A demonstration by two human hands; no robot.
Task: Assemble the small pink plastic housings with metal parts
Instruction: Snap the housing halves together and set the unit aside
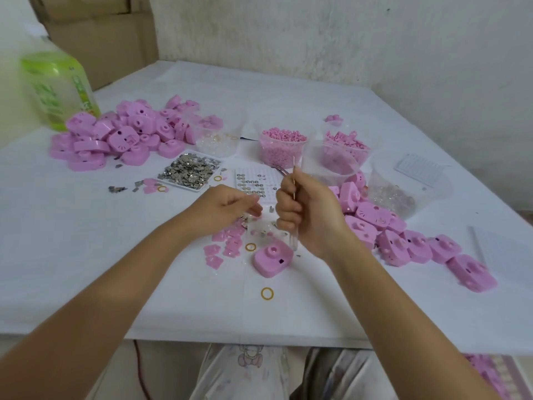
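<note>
right hand [305, 215] closed in a fist round a pair of tweezers [294, 176], tips pointing up above the knuckles, back end showing below the hand. left hand [227, 207] palm down, fingers loosely curled, fingertips close over small loose parts on the table [86, 241]; cannot tell whether they pinch anything. one pink housing [272, 258] lies on the table just beside the right wrist, round boss up, apart from both hands. flat pink pieces [227, 245] lie scattered to its left, below the left hand. tray of metal parts [190, 170] sits beyond the left hand. heap of housings [121, 134] at far left; more housings [403, 235] spread at right. yellow ring [267, 293] lies nearer the table edge.
</note>
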